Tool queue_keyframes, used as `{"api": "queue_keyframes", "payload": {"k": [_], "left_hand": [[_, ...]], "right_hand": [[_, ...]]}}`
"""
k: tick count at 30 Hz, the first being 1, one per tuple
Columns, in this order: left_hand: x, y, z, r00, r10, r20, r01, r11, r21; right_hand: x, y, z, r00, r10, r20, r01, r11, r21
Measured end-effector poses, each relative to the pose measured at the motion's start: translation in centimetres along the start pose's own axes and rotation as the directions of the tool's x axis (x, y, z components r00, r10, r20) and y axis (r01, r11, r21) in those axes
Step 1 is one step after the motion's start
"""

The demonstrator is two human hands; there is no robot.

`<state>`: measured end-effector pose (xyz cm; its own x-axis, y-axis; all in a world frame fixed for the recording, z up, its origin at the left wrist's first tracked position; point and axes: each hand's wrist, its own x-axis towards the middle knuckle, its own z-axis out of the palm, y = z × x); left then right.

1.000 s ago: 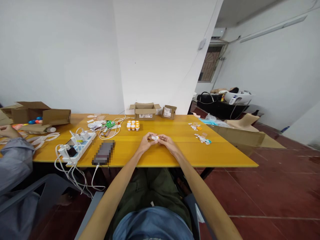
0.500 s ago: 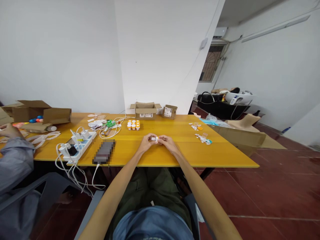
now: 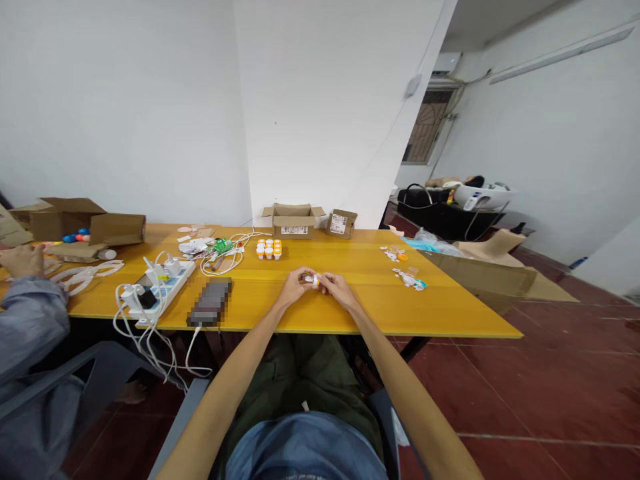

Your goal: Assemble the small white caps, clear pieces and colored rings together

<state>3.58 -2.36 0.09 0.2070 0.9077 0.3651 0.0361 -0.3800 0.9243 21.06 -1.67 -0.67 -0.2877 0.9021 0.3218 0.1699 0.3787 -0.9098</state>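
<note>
My left hand (image 3: 294, 285) and my right hand (image 3: 336, 287) meet over the middle of the yellow table (image 3: 350, 303). Both pinch a small white and orange bottle (image 3: 311, 279) between their fingertips. Farther back stands a cluster of several small orange-capped bottles (image 3: 268, 249). Loose white and orange pieces (image 3: 406, 276) lie to the right of my hands.
A power strip with white plugs and cables (image 3: 159, 285) and a dark blurred device (image 3: 210, 302) sit left of my hands. Two open cardboard boxes (image 3: 293, 221) stand at the table's back edge, another (image 3: 80, 223) at far left. A person's grey sleeve (image 3: 30, 330) is at left.
My hands have kept their pinch on the small bottle and shifted slightly. The view has drifted a little to the left.
</note>
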Motion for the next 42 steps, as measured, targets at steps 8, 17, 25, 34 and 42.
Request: {"api": "queue_keyframes", "payload": {"k": [8, 17, 25, 34, 42], "left_hand": [[-0.03, 0.09, 0.02, 1.0, 0.011, 0.008, -0.011, 1.0, -0.009], [0.11, 0.24, 0.0, 0.998, 0.058, 0.023, -0.058, 0.998, 0.018], [0.01, 0.6, 0.13, 0.999, 0.037, 0.017, -0.037, 0.999, 0.004], [0.32, 0.32, 0.15, 0.999, 0.001, -0.049, -0.003, 0.999, -0.039], [0.25, 0.21, 0.03, 0.997, -0.004, -0.071, 0.0, 0.998, -0.058]], "right_hand": [[0.05, -0.62, 0.4, 1.0, -0.009, 0.019, 0.011, 0.998, -0.058], [0.29, -0.3, 0.81, 0.999, 0.021, -0.033, -0.025, 0.989, -0.148], [0.31, -0.4, 1.01, 0.993, 0.088, -0.08, -0.106, 0.962, -0.253], [0.29, -0.09, 0.78, 0.994, 0.059, -0.093, -0.074, 0.983, -0.166], [0.13, -0.07, 0.85, 0.998, -0.061, -0.018, 0.061, 0.998, 0.003]]}}
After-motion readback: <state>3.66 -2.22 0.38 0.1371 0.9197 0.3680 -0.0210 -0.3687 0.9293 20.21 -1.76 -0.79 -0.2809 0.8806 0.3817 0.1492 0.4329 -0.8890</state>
